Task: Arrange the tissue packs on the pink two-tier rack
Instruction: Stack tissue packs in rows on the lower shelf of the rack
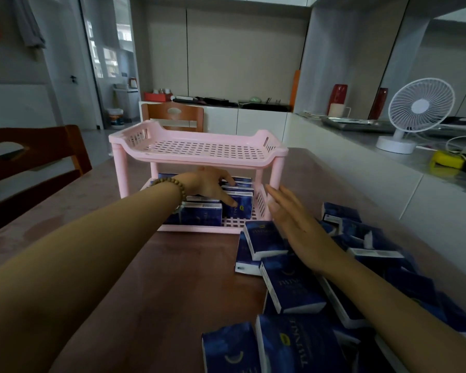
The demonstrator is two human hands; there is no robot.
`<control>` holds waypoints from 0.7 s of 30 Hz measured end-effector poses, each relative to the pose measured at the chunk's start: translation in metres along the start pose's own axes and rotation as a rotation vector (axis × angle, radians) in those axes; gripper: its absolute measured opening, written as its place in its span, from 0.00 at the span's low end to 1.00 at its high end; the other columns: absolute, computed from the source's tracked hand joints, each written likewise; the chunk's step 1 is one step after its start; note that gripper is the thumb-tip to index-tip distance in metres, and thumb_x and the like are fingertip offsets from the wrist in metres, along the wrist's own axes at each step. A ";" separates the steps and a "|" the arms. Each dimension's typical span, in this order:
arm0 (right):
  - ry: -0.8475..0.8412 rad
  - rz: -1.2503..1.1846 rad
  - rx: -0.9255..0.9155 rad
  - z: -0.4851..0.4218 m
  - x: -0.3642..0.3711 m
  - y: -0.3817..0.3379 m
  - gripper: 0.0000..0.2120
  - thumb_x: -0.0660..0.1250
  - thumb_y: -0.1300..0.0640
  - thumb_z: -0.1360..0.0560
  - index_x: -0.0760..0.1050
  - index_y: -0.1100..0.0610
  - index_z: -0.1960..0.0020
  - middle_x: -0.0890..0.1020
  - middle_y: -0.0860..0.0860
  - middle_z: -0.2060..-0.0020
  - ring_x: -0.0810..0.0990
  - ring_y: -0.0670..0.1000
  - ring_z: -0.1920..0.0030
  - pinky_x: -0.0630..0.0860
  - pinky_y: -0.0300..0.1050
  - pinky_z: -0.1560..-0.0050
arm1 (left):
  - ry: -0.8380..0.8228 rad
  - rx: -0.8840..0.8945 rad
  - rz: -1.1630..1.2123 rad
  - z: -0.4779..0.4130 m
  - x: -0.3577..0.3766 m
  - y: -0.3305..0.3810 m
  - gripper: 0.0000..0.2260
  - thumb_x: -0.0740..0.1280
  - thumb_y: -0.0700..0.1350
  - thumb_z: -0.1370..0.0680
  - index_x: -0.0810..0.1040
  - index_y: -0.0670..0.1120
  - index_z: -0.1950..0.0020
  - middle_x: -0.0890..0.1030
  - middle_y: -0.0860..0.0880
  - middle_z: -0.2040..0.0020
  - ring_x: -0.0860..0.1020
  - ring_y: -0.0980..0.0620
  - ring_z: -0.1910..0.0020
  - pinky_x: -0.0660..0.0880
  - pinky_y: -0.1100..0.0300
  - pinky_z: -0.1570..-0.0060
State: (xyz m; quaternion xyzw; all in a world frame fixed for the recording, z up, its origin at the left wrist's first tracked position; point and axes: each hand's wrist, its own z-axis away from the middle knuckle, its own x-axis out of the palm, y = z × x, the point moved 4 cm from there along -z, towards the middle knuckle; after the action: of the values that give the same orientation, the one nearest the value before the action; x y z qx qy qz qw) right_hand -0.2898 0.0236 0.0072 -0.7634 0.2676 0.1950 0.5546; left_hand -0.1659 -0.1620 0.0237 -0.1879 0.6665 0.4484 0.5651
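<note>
The left hand, a bead bracelet worn at its wrist, was reached into the lower tier of the pink two-tier rack, which was set on the brown counter. Its fingers were spread and fairly straight over the tissue packs stored there. One digit, probably the thumb, was laid against the front face of the right-hand pack, and nothing was seen to be clasped. The stored packs were stood on edge in rows from front to back. The front left pack was turned with its broad blue face toward the viewer and its long axis running left to right. The right-hand pack was stood beside it, and its printed lettering was seen to run up its face. The right hand was held flat and released, fingers straight and together, thumb edge uppermost. Its fingertips were brought close to the rack's right front post, though contact could not be made out. It was held above the loose packs, which were heaped on the counter just right of the rack. Most of these were laid flat at differing angles, and the nearest to the rack was pointed with its long axis away from the viewer.
</note>
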 end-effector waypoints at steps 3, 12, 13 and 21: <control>0.016 -0.027 0.013 0.001 -0.001 0.001 0.27 0.49 0.37 0.27 0.57 0.39 0.28 0.57 0.30 0.34 0.57 0.24 0.39 0.55 0.34 0.35 | 0.036 0.041 0.013 0.007 -0.002 0.003 0.30 0.73 0.56 0.32 0.69 0.50 0.33 0.70 0.48 0.31 0.68 0.46 0.34 0.64 0.53 0.33; 0.294 0.086 0.185 -0.002 -0.031 -0.003 0.12 0.60 0.45 0.23 0.70 0.55 0.52 0.75 0.47 0.58 0.74 0.43 0.60 0.69 0.37 0.64 | 0.348 0.218 0.245 0.068 -0.002 0.014 0.11 0.65 0.50 0.23 0.78 0.43 0.48 0.79 0.46 0.50 0.76 0.51 0.52 0.74 0.56 0.48; 0.253 0.131 0.263 -0.005 -0.035 0.002 0.12 0.61 0.46 0.23 0.71 0.55 0.53 0.77 0.48 0.58 0.76 0.46 0.60 0.69 0.39 0.65 | 0.324 0.232 0.283 0.080 0.001 0.019 0.11 0.63 0.50 0.22 0.77 0.42 0.49 0.80 0.46 0.52 0.76 0.52 0.55 0.74 0.59 0.52; -0.160 0.194 0.473 -0.007 -0.015 0.008 0.06 0.67 0.49 0.25 0.75 0.51 0.54 0.79 0.47 0.63 0.77 0.46 0.65 0.70 0.39 0.66 | -0.288 -0.031 0.311 0.128 0.044 0.047 0.26 0.50 0.58 0.19 0.66 0.41 0.30 0.73 0.42 0.36 0.79 0.45 0.48 0.77 0.55 0.46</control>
State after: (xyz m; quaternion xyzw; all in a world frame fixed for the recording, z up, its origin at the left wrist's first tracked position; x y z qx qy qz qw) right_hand -0.3063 0.0176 0.0127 -0.5655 0.3330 0.2390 0.7157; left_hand -0.1398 -0.0220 0.0065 -0.0253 0.5928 0.5627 0.5756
